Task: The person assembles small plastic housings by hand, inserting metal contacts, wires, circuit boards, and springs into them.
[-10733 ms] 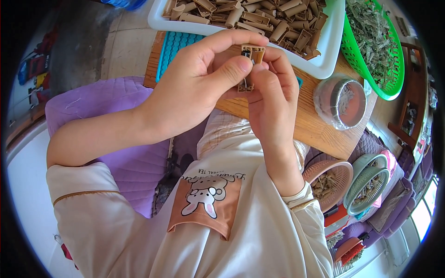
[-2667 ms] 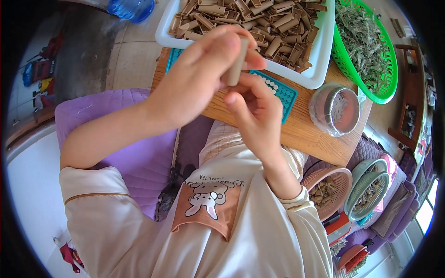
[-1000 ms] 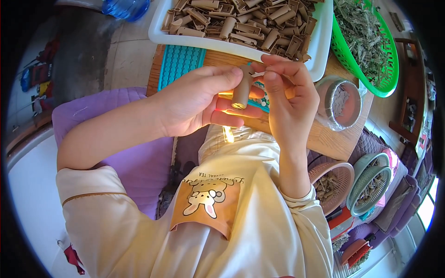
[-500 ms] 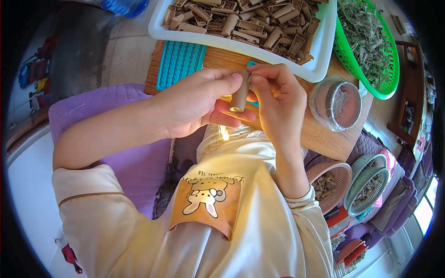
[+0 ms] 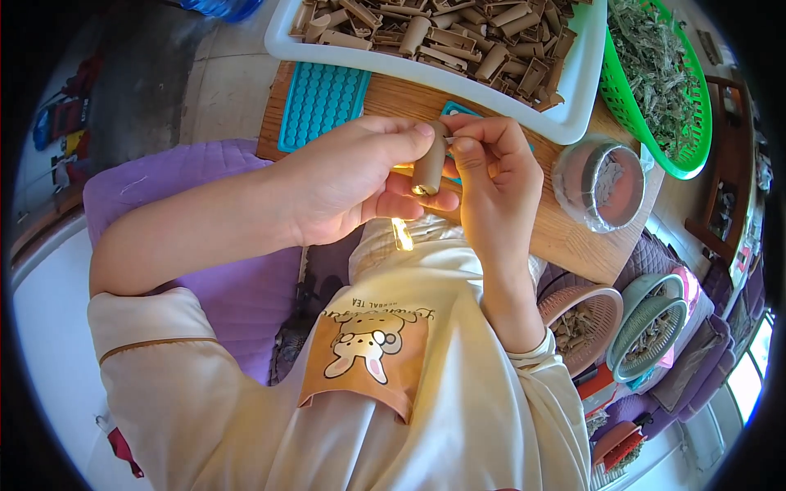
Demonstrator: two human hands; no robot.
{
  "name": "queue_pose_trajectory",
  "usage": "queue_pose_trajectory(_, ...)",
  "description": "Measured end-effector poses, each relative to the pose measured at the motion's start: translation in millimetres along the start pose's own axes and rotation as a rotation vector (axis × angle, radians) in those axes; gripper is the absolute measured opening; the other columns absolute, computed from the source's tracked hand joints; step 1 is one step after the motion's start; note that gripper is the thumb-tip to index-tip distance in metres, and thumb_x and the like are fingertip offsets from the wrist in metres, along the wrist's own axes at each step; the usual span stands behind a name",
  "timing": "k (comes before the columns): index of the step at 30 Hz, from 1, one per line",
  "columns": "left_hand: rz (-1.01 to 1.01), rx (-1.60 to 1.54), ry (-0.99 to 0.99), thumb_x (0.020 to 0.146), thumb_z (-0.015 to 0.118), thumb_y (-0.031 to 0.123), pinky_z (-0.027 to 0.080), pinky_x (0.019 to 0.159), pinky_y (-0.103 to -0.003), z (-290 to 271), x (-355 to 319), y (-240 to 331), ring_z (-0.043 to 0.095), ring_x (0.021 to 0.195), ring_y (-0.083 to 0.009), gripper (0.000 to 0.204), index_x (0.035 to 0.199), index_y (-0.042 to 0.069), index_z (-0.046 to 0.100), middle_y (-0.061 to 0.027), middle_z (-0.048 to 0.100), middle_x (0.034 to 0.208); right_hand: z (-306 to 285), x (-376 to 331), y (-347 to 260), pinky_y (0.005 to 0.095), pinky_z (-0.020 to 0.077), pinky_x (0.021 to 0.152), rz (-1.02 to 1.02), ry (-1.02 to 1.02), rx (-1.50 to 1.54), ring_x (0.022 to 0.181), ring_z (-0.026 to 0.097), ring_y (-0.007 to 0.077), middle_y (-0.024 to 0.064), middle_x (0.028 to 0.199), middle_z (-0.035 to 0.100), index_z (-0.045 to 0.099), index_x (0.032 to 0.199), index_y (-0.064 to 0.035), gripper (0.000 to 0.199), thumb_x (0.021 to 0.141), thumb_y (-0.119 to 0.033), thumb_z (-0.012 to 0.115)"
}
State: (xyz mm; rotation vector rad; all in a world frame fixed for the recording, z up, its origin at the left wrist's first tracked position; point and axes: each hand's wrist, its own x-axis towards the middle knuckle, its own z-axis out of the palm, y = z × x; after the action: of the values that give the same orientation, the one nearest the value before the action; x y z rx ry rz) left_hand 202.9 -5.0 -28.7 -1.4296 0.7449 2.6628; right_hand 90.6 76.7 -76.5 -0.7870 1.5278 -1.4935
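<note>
Above my lap, near the table's edge, my left hand (image 5: pixel 348 180) grips a short brown tube (image 5: pixel 429 168) between thumb and fingers. The tube stands nearly upright, a little tilted, and its lower end shows a bright glint. Thumb and forefinger of my right hand (image 5: pixel 501 168) are pinched together at the tube's right side. A tiny pale piece (image 5: pixel 449 141) shows at those fingertips, too small to name. Behind my hands lies a teal tray (image 5: pixel 458 108), mostly covered by them.
A white tub (image 5: pixel 393 67) of brown half-tube pieces stands at the back of the wooden table (image 5: pixel 573 245). Left of my hands is a teal bumpy tray (image 5: pixel 323 105). A plastic-wrapped bowl (image 5: pixel 600 184) and a green basket (image 5: pixel 694 123) of dried leaves stand right; a pink basket (image 5: pixel 610 323) sits lower.
Both hands keep their hold, with the tube turned and tilted slightly. The surroundings have shifted slightly in view. My right fingertips still pinch at the tube's side, where a pale piece now shows.
</note>
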Motion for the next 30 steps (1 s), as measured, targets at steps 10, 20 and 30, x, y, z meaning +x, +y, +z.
queue_pose_trajectory(10,0.037,0.063,0.012,0.089,0.036,0.025,0.037,0.038,-0.015,-4,2,-3,0.058,0.069,-0.0126,0.025,0.1,0.004,0.044,-0.0022,0.05,0.078,6,2,9,0.0227,0.0479,0.06,-0.051,-0.01,-0.051,0.068,0.056,0.0103,0.0107,0.086,0.059,0.048,0.078,0.0031,0.002,0.079,0.002,0.049)
queue_pose_trajectory(20,0.062,0.185,-0.093,0.088,0.039,0.023,0.047,0.063,-0.022,1,-3,4,0.053,0.089,-0.0121,0.026,0.11,0.008,0.041,-0.0014,0.049,0.097,-22,12,-2,0.0213,0.0469,0.066,0.008,-0.227,0.21,0.08,0.053,0.0103,0.0077,0.093,0.054,0.05,0.082,0.0024,0.006,0.077,0.003,0.053)
queue_pose_trajectory(30,1.285,1.2,-0.052,0.07,0.062,0.007,0.043,0.064,-0.025,5,-9,7,0.049,0.083,-0.0165,0.025,0.093,0.01,0.052,-0.0085,0.044,0.1,-32,-17,-8,0.0234,0.0412,0.066,0.423,-0.211,0.661,0.076,0.051,0.0115,0.0036,0.085,0.051,0.047,0.099,-0.0029,0.04,0.086,-0.04,0.037)
